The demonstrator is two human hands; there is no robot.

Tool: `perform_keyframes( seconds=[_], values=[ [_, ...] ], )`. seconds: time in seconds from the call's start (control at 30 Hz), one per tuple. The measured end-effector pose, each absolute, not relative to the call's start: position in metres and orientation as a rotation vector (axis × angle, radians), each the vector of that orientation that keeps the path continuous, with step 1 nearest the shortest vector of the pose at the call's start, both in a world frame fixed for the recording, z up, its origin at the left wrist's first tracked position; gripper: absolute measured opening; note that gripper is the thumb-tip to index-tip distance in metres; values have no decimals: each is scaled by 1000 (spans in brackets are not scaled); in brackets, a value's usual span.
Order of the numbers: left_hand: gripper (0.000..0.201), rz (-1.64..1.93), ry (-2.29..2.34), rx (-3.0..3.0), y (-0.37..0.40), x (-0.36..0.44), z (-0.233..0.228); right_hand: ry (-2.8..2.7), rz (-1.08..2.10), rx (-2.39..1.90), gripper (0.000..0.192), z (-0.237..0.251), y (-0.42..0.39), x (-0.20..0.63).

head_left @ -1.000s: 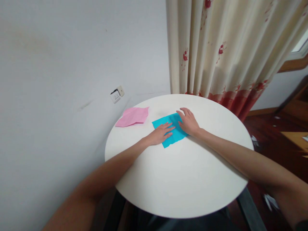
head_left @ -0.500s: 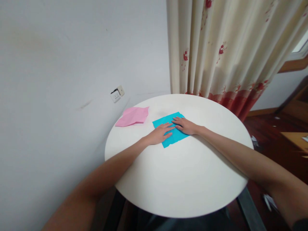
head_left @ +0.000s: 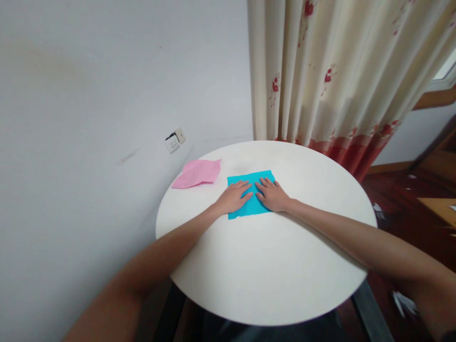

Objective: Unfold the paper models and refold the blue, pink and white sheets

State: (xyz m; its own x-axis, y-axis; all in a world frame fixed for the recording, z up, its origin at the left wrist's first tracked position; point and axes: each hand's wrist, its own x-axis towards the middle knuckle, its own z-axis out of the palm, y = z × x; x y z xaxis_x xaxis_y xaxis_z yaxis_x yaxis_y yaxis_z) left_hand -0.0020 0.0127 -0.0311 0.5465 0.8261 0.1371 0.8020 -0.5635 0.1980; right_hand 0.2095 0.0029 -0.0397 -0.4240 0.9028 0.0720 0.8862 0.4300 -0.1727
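A bright blue sheet (head_left: 252,207), thin like paper or cloth, lies flat on the round white table (head_left: 270,266). My left hand (head_left: 234,196) rests palm down over its left side, fingers stretched out and thumb apart. Over the right side lies my right hand (head_left: 272,194), also palm down with its fingers spread. Between the two hands a strip of blue shows, and parts of both side edges are hidden beneath them. Neither hand grips anything.
A creased pink sheet (head_left: 198,174) lies at the table's back left edge. Behind are a white wall with a socket (head_left: 172,143) and a floral curtain (head_left: 320,80). On the right, white scraps (head_left: 404,304) lie on the dark red floor.
The blue sheet has turned, so its near and far edges run closer to level. My hands have moved apart slightly, with the fingers of the right hand spread wider.
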Motion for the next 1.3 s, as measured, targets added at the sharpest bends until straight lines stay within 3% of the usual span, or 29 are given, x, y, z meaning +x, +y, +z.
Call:
perform_keyframes(
  seconds=[0.6, 0.93, 1.3],
  values=[
    [59, 193, 1324, 2673, 4, 4, -32, -2552, 134, -1479, 58, -38, 31, 224],
    [41, 440, 1332, 2804, -1, 7, -28, -2503, 154, -1597, 57, -37, 0, 212],
    [66, 239, 1330, 2662, 10, 2, -40, -2428, 151, -1593, 55, -42, 18, 218]
  ],
)
